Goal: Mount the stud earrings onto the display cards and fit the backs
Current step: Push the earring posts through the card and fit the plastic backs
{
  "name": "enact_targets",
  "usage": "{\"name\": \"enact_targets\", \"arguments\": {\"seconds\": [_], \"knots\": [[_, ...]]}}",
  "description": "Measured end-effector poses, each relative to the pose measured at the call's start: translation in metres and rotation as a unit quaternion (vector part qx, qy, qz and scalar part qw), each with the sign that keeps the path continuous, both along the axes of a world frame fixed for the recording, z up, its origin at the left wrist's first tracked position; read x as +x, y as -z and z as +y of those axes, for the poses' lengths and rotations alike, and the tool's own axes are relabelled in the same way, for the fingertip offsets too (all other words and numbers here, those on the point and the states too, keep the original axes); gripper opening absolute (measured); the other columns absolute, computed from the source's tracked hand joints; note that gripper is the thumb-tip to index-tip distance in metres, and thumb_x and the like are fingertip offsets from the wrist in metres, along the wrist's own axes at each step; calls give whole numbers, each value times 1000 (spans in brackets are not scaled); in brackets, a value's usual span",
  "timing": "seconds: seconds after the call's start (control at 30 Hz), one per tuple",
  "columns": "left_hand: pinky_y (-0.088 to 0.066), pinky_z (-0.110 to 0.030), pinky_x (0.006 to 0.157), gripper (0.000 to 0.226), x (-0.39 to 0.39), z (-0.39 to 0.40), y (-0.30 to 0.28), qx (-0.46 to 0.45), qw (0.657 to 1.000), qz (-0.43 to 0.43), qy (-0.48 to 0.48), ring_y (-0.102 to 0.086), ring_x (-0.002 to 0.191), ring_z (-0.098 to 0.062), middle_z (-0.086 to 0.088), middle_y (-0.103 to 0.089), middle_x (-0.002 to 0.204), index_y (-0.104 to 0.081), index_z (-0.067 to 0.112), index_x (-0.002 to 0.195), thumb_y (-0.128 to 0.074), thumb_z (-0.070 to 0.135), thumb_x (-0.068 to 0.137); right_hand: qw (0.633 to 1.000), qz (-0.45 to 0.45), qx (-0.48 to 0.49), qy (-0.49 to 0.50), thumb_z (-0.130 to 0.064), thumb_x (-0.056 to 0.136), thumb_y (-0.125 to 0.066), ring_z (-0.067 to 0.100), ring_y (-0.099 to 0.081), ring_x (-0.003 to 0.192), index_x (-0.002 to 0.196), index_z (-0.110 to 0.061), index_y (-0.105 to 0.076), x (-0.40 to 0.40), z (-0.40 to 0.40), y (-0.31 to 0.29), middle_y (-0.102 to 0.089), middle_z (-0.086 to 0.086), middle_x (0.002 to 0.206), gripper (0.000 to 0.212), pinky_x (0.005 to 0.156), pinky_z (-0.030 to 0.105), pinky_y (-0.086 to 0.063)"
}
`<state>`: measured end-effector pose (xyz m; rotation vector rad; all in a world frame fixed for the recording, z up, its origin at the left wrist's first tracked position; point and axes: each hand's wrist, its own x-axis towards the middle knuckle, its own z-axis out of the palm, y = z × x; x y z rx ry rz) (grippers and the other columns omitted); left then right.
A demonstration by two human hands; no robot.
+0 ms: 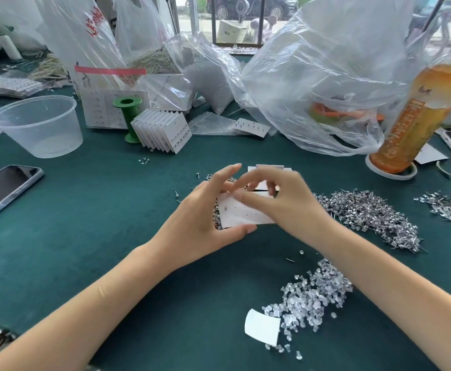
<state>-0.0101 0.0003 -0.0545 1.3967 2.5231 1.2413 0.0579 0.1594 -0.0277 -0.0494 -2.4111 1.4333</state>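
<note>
A green table [90, 210] carries a stud heap [374, 215] at 3 o'clock and clear backs [312, 298] at 5. At centre, the left hand [205, 218] pinches a white card [243, 214] between thumb and fingers. The right hand [280, 202] rests curled fingers on the card; whether they pinch anything I cannot tell.

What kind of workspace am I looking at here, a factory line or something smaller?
Likely a small home or shopfront piecework bench, not a factory line: loose heaps of stud earrings and clear backs on a green cloth table, finished cards stacked beside plastic bags, and parked cars visible through the window.
</note>
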Motion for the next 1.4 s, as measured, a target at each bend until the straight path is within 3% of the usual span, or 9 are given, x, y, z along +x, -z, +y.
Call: {"name": "enact_targets", "arguments": {"seconds": [0.2,0.3,0.53,0.87,1.0,1.13,1.23,1.3,1.4], "knots": [[-27,0,89,86,-12,-6,1,9,999,1,-38,-45,107,10,20,-57,115,-24,43,140,-74,50,70,995,-48,-22,-81,-37,78,-74,8,-50,64,74,-17,-71,5,30,-19,-63,7,68,20,57,16,-37],[-29,1,85,87,-18,-8,1,19,998,1,-64,-47,106,5,17,-57,115,-23,43,140,-73,50,68,972,-136,77,-177,-33,77,-77,1,-44,55,76,-20,-72,9,31,-12,-58,-10,60,14,53,12,-33],[-29,2,87,87,-22,-11,3,14,996,0,-89,-47,106,0,14,-56,117,-22,44,139,-71,51,68,952,-135,251,-115,-38,80,-72,0,-48,61,86,-35,-67,9,15,7,-58,-17,68,8,58,18,-38],[-26,4,85,87,-20,-10,3,-11,996,20,-88,-44,108,0,10,-55,119,-21,41,142,-70,50,70,928,-60,353,-102,-31,87,-66,6,-53,80,87,-26,-68,11,1,10,-63,-11,79,5,71,24,-40],[-25,3,88,88,-19,-10,2,-9,996,20,-82,-44,109,0,10,-56,118,-22,40,142,-71,50,70,969,-68,191,-140,-19,84,-71,0,-49,61,80,-22,-71,11,6,-1,-58,-17,64,5,59,13,-35],[-28,-1,92,88,-12,-8,2,-20,998,21,-51,-45,113,0,15,-55,118,-20,43,141,-72,51,70,997,-11,25,-73,-15,82,-74,3,-38,54,72,-26,-71,5,15,-14,-58,-18,60,15,54,12,-30],[-27,-1,93,87,-5,-6,1,-22,1000,9,-18,-43,114,5,19,-54,120,-20,47,140,-72,52,70,999,-50,-3,-19,-21,81,-75,-2,-54,87,69,-35,-70,3,14,-14,-62,-16,95,19,78,17,-36],[-25,0,93,87,-2,-5,1,-22,1000,6,-2,-44,115,5,19,-54,120,-21,45,140,-75,48,71,995,-100,-5,-16,-23,81,-74,-4,-47,115,70,-36,-71,4,12,-11,-56,-11,123,17,95,22,-30],[-25,0,93,88,-1,-4,0,-24,1000,3,9,-44,116,4,22,-53,119,-21,48,140,-76,47,70,990,-142,-13,-22,-23,82,-74,-11,-35,121,77,-30,-74,5,10,-7,-48,-11,137,8,98,19,-21]]}}
